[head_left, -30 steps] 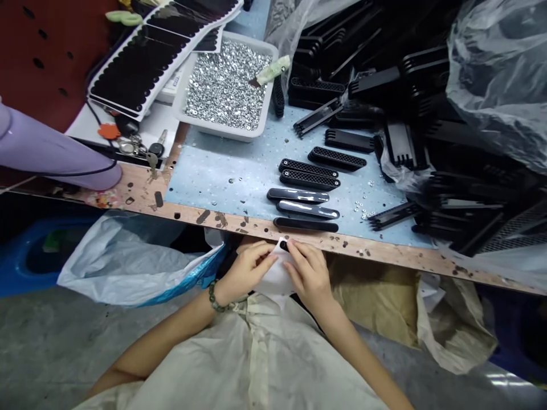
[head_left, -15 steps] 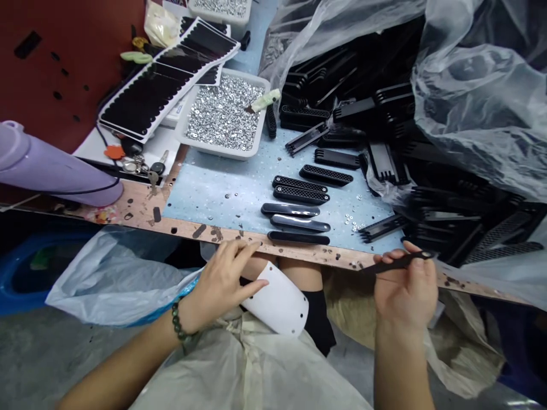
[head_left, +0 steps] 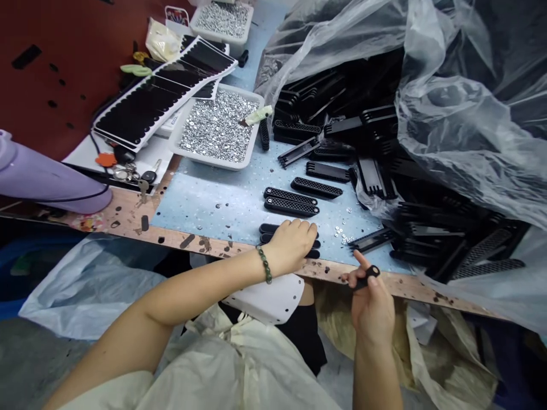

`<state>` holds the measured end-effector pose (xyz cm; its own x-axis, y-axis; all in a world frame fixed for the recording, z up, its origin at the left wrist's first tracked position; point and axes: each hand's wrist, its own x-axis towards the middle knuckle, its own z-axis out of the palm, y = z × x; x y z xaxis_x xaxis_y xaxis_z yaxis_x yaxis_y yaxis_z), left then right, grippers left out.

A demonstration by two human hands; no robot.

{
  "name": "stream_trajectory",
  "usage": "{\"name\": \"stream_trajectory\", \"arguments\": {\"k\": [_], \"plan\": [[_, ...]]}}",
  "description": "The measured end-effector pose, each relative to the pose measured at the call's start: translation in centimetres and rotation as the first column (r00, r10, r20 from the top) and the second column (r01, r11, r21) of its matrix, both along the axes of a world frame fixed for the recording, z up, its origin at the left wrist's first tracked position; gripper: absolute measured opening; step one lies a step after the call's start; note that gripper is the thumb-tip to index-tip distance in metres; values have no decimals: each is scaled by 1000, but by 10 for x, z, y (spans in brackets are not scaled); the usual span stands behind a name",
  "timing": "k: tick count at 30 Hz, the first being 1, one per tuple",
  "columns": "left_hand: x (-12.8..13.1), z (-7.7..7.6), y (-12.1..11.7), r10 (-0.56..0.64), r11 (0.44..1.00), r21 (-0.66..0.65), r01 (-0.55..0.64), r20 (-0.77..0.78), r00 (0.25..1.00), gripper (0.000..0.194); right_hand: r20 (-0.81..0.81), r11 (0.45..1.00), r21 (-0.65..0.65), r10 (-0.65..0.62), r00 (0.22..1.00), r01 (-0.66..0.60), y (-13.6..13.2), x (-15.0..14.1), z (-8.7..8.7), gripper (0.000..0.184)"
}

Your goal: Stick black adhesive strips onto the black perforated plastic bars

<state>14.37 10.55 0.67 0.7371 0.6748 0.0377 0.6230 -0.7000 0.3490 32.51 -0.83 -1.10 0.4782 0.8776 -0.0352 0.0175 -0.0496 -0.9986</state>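
Note:
My left hand (head_left: pixel 292 244) reaches across the smooth black handle pieces (head_left: pixel 268 229) lying side by side near the table's front edge. Its fingers are curled down, and whatever their tips hold or touch is hidden. In my right hand (head_left: pixel 371 302) is a slim black handle piece (head_left: pixel 364 279) with a hole at its end, pinched just past the table edge. Two black handles with a mesh pattern (head_left: pixel 290 203) lie together behind my left hand, and another textured black handle (head_left: pixel 317 188) rests behind them. Small silver washers (head_left: pixel 343 234) are scattered between my hands.
A white tray of small metal parts (head_left: pixel 252 165) stands at the back left, near sheets of black stickers (head_left: pixel 149 94). Clear plastic bags (head_left: pixel 453 102) with many black parts cover the right side. A purple bottle (head_left: pixel 51 179) and keys (head_left: pixel 147 176) are at left.
My left hand has moved right from the table edge onto the smooth black pieces, its fingers now curled. My right hand has shifted left and turned the black piece end-on.

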Motion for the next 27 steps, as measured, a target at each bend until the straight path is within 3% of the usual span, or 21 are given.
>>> {"name": "stream_trajectory", "arguments": {"k": [3, 5, 6, 8, 9, 11, 13, 17, 19, 22, 25, 27], "plan": [[-10, 13, 4, -26, 998, -39, 42, 351, 936, 72, 169, 998, 19, 61, 984, -65, 6, -5, 8, 40], [-18, 18, 5, 29, 992, -109, 60, 670, 741, 76, 365, 995, 68, 37, 930, -67, 14, -14, 14, 41], [-21, 16, 4, 98, 983, -172, 65, 789, 607, 76, 480, 991, 111, 16, 877, -79, 19, -20, 16, 42], [-28, 5, -1, 290, 942, -331, 55, 885, 364, 72, 698, 965, 188, 0, 716, -183, 31, -36, 17, 47], [-32, -3, -4, 382, 913, -407, 36, 881, 278, 68, 781, 941, 205, 8, 625, -269, 38, -45, 15, 50], [-45, -19, -10, 508, 857, -515, -19, 837, 203, 64, 879, 877, 185, 53, 473, -444, 54, -66, 7, 60], [-68, -29, -14, 558, 826, -557, -85, 788, 259, 69, 924, 819, 131, 103, 368, -559, 67, -86, -5, 67], [-132, -25, -10, 456, 859, -486, -160, 584, 671, 79, 963, 744, 76, 117, 241, -663, 83, -113, -21, 71], [-155, -20, -6, 386, 875, -463, -146, 483, 786, 74, 962, 720, 61, 143, 234, -691, 84, -121, -20, 70], [-167, -19, -5, 411, 865, -476, -160, 487, 771, 63, 928, 723, 82, 195, 317, -686, 81, -127, -7, 64], [-160, -22, -6, 528, 807, -568, -165, 567, 632, 50, 873, 785, 54, 263, 411, -617, 79, -131, 12, 63], [-154, -22, -7, 579, 774, -625, -100, 635, 512, 48, 878, 812, -43, 308, 366, -582, 84, -132, 23, 77]]}}
